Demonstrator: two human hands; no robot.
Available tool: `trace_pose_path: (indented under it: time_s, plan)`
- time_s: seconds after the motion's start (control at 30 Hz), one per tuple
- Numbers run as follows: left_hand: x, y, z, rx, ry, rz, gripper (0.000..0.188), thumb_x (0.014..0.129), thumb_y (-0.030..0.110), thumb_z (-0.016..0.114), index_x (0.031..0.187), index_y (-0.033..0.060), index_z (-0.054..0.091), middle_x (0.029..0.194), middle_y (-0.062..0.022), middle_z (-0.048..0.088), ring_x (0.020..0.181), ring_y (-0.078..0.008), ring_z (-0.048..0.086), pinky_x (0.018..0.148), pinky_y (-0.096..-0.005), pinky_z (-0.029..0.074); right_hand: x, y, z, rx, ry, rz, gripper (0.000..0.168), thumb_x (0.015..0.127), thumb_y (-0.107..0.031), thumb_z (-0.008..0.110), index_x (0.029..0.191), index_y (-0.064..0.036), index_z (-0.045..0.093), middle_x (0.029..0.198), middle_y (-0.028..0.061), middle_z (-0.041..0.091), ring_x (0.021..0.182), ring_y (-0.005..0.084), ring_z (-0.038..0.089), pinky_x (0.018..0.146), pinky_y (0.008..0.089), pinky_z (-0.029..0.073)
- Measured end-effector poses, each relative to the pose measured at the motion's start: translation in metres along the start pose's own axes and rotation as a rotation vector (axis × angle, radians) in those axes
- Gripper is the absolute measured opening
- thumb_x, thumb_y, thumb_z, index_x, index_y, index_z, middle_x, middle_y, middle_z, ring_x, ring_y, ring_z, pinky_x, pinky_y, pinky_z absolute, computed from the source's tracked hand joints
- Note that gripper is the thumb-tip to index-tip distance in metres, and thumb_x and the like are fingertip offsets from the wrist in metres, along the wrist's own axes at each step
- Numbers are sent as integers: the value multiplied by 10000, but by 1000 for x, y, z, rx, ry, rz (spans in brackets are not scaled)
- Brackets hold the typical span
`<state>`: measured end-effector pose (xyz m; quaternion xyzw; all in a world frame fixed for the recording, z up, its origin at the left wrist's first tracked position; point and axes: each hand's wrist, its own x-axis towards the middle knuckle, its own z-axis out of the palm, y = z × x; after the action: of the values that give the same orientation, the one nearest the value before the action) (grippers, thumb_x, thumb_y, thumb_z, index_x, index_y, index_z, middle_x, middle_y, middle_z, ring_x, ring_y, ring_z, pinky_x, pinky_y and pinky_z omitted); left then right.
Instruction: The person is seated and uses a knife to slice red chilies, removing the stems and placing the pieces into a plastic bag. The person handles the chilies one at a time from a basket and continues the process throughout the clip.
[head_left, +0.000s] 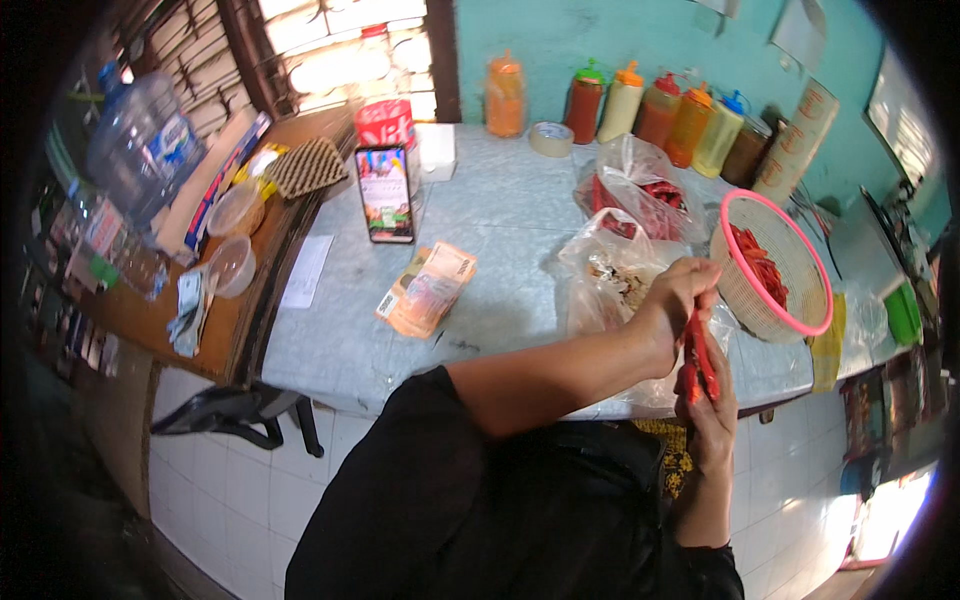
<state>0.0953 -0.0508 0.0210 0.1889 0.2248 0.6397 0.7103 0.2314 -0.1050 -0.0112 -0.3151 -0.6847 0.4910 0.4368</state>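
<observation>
A split red chili pepper (700, 361) lies lengthwise in my right hand (712, 412), its cut side partly showing. My left hand (675, 304) is bent over the pepper's upper end with the fingers closed there; its fingertips are partly hidden. Below and left of my hands sits an open clear plastic bag (585, 307) with pale and dark scraps (616, 285) inside. Behind it, another plastic bag (634, 169) holds more red chilies (666, 196). Just right of my hands, a white basket with a pink rim (823, 281) leans at a tilt, with red chili pieces (761, 266) in it.
Banknotes (427, 291), a propped phone (386, 195) and a paper slip (307, 271) lie left on the table. Sauce bottles (585, 105) and a tape roll (552, 139) line the wall. A yellow cloth (829, 352) hangs over the front edge. A wooden table (142, 319) adjoins at left.
</observation>
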Motion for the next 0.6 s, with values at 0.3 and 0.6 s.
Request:
trace_pose_path:
  time_s: [0.3, 0.6]
  plan:
    - [10, 20, -18, -218, -101, -100, 347, 900, 426, 455, 767, 106, 481, 471, 44, 299, 396, -87, 264, 401, -240, 231, 13, -9, 15, 56, -35, 130, 873, 713, -474, 629, 1386, -15, 313, 826, 47, 513, 560, 52, 386, 461, 170, 264]
    - [14, 6, -24, -236, -110, -97, 357, 873, 423, 499, 783, 78, 496, 468, 30, 300, 414, -89, 289, 408, -239, 250, 24, -4, 23, 64, 55, 144, 715, 688, -320, 606, 1309, -46, 380, 808, 45, 523, 523, 52, 422, 439, 162, 282]
